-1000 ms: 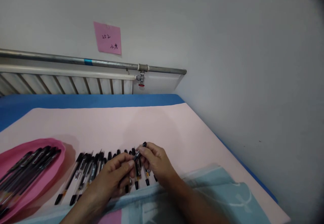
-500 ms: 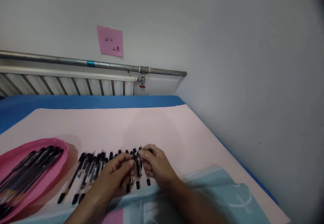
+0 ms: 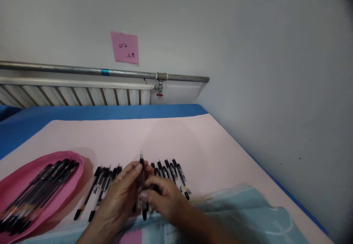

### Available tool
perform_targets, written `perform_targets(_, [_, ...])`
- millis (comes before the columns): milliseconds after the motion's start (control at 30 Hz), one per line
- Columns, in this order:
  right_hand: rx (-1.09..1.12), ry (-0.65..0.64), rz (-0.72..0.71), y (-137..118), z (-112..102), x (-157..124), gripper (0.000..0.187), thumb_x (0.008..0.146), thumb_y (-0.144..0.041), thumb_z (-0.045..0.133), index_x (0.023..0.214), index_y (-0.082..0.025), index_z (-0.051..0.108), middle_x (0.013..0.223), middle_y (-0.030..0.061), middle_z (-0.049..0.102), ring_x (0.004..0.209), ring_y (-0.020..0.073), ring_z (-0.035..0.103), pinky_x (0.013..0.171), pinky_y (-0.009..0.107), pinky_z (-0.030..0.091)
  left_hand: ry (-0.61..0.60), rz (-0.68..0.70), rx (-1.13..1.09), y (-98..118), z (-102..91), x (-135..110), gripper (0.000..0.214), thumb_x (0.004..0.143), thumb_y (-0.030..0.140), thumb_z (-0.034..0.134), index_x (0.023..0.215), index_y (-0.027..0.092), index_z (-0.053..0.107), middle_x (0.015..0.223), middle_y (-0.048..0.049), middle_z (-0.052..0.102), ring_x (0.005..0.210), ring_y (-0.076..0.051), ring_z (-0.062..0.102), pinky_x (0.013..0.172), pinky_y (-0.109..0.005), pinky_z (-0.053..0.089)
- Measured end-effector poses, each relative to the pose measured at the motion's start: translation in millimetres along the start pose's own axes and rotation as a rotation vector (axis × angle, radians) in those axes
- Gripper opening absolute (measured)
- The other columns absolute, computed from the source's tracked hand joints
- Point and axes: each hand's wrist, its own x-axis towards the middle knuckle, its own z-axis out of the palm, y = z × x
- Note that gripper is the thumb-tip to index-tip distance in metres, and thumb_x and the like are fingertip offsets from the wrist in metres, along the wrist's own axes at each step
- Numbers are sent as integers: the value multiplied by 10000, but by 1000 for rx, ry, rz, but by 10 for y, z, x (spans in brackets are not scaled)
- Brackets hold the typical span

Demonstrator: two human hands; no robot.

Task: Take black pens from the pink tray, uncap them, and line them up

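A clear-barrelled pen [image 3: 142, 178] with a black grip stands nearly upright between my hands, its bare metal tip pointing up. My left hand [image 3: 124, 189] pinches it near the grip. Lower down, the thumb and fingers of my right hand [image 3: 165, 198] close on the barrel. A small black piece [image 3: 156, 189], perhaps a cap, is tucked in the right fingers. Several similar pens [image 3: 96, 189] lie in a row left of my left hand. More pens and loose clear caps [image 3: 173, 172] lie beyond my right hand. My hands hide the middle of the row.
At the left, a pink tray [image 3: 78, 170] holds a heap of black pens [image 3: 41, 192]. A light blue cloth [image 3: 242, 207] lies along the near edge of the pink tabletop [image 3: 124, 133]. A wall [image 3: 275, 108] borders the right side; a radiator [image 3: 68, 95] stands behind.
My hands, earlier pinching small parts close together over the row, now hold one pen upright. The right hand has come down along its barrel. The view has shifted slightly left.
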Motion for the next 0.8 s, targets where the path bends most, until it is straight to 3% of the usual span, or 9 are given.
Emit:
perform_targets(133, [167, -159, 133, -82, -32, -37, 89, 748, -239, 499, 714, -163, 530, 572, -36, 518, 392, 42, 345, 389, 185, 247, -23, 38, -1, 122, -55, -22, 248, 731, 284, 641, 936, 151, 680, 802, -60, 659, 746, -159, 606, 710, -280, 499])
perform_targets(333, [273, -249, 171, -119, -60, -72, 105, 754, -248, 492, 765, -156, 542, 628, -25, 548, 390, 31, 338, 378, 173, 235, -31, 92, 65, 229, -70, -36, 148, 675, 264, 695, 738, 131, 707, 804, -73, 679, 762, -159, 605, 727, -256, 493])
perform_targets(800, [10, -118, 64, -139, 12, -103, 120, 774, -278, 517, 727, -168, 507, 626, -16, 539, 506, 70, 427, 520, 208, 342, 60, 151, 145, 239, -51, -31, 193, 582, 289, 760, 645, 122, 688, 659, -54, 665, 643, -136, 593, 636, -233, 477])
